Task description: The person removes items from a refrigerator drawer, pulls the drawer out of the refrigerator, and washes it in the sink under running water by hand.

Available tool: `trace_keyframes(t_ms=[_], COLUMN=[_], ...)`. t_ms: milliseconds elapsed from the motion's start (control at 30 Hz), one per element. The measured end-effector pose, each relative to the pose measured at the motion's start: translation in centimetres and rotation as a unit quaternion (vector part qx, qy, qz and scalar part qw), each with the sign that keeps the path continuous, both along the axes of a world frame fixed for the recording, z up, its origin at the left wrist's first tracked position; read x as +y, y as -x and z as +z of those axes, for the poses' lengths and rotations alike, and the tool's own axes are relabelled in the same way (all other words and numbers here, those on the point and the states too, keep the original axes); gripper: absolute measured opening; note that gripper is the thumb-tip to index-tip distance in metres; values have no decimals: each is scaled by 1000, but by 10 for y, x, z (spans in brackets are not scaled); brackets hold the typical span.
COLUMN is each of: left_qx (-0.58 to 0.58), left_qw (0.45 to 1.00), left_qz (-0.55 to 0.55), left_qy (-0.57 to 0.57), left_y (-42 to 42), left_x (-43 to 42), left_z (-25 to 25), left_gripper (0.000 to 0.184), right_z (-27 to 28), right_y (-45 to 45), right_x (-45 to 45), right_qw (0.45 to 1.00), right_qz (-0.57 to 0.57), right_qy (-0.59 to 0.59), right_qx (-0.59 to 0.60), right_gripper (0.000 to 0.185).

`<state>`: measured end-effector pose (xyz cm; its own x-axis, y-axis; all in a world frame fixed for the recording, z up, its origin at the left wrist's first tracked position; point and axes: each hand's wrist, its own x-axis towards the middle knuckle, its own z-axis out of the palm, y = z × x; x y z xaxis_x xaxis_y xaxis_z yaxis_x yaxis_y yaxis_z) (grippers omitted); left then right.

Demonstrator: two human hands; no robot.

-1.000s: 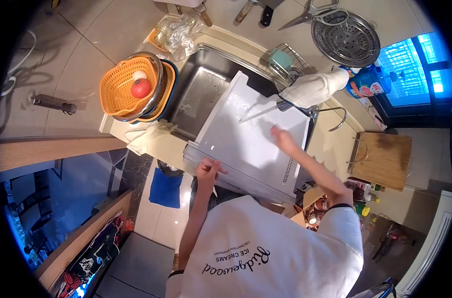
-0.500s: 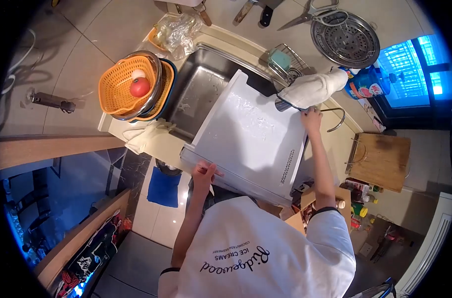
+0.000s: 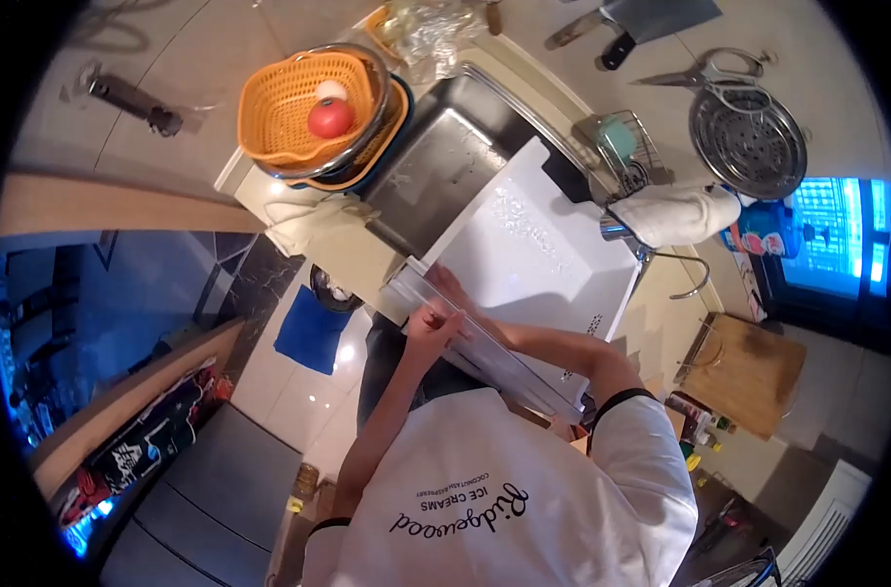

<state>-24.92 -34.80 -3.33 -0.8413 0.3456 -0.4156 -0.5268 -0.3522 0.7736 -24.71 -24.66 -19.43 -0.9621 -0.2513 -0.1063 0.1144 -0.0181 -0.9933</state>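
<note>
- The white drawer [image 3: 572, 264] is at the centre of the frame, tilted, its far end over the sink [image 3: 421, 181].
- The left hand [image 3: 432, 328] is at the near left corner of the drawer, against its clear front panel [image 3: 519, 374]; its grip is partly closed with fingers curled, and I cannot tell if it has firm hold.
- The right hand [image 3: 450, 291] is inside the drawer, close to the left one and just behind the panel; it is partly hidden, so I cannot tell how far its grip is open or whether it holds anything.
- Water drops [image 3: 525, 230] lie on the drawer's inner surface, towards its far end.
- At upper left, a yellow basket [image 3: 279, 108] sits on the desk [image 3: 661, 313] with a tomato [image 3: 331, 118] and a small white item [image 3: 330, 91] in it.
- Right of the drawer is a tap with a white cloth [image 3: 680, 215] around it.
- A cutting board [image 3: 749, 377] stands at the right.
</note>
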Motion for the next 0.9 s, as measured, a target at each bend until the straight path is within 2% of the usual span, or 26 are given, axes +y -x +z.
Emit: trace_keyframes(t_ms=[33, 100, 167, 200, 267, 300, 333, 367, 400, 433, 467, 500, 567, 600, 667, 700, 767, 800, 900], left_qx=[-2, -10, 0, 14, 16, 15, 13, 33, 52, 48, 23, 0, -12, -24, -9, 7, 1, -5, -36], left_qw=[1000, 1000, 1000, 999, 999, 999, 999, 998, 997, 997, 998, 998, 998, 997, 998, 998, 998, 998, 995], left_qz=[10, -13, -18, -31, -23, -17, -14, -23, -33, -34, -35, -34, -45, -56, -61, -65, -57, -50, -34], left_qy=[-2, 17, 2, -12, -28, -42, -41, -43, -46, -47, -48, -51, -46, -37, -31, -25, -29, -34, -82], left_y=[-1, -4, -9, -11, -17, -21, -21, -20, -20, -20, -17, -13, -9, -9, -15, -17, -25, -28, -30], left_x=[-1, -5, -11, -15, -22, -24, -26, -26, -26, -25, -22, -20, -19, -20, -26, -30, -37, -39, -38], left_z=[2, 4, -2, -6, -11, -13, -14, -16, -17, -14, -11, -8, -6, -6, -13, -17, -24, -26, -28], left_gripper=[18, 15, 13, 12, 11, 11, 11, 11, 11, 11, 11, 12, 12, 12, 12, 12, 12, 12, 12], right_z=[0, 17, 58, 77, 105, 68, 48, 66, 79, 70, 56, 50, 71, 77, 83, 90, 100, 66, 73], right_y=[-1, -1, 5, 11, 51, 43, 55, 74, 89, 79, 63, 50, 30, 22, 13, 21, 45, 44, 36], right_x=[4, 31, 60, 70, 86, 109, 127, 132, 128, 120, 105, 91, 63, 62, 58, 56, 57, 71, 54], right_qw=[1000, 964, 864, 794, 768, 747, 806, 787, 754, 753, 785, 748, 840, 840, 818, 819, 761, 806, 780], right_qz=[10, 179, 331, 394, 491, 204, 67, 146, 160, 160, 59, -47, 202, 203, 373, 371, 258, 85, 16], right_qy=[-2, -116, -214, -259, -342, -532, -519, -568, -578, -577, -617, -606, -464, -464, -342, -341, -575, -539, -578], right_qx=[-2, 159, 313, 384, 228, 342, 276, -192, -268, -272, -4, 267, 196, 195, 274, 274, 153, 230, 239], right_gripper=[49, 46, 44, 43, 31, 26, 29, 33, 40, 40, 38, 36, 37, 37, 39, 39, 40, 40, 41])
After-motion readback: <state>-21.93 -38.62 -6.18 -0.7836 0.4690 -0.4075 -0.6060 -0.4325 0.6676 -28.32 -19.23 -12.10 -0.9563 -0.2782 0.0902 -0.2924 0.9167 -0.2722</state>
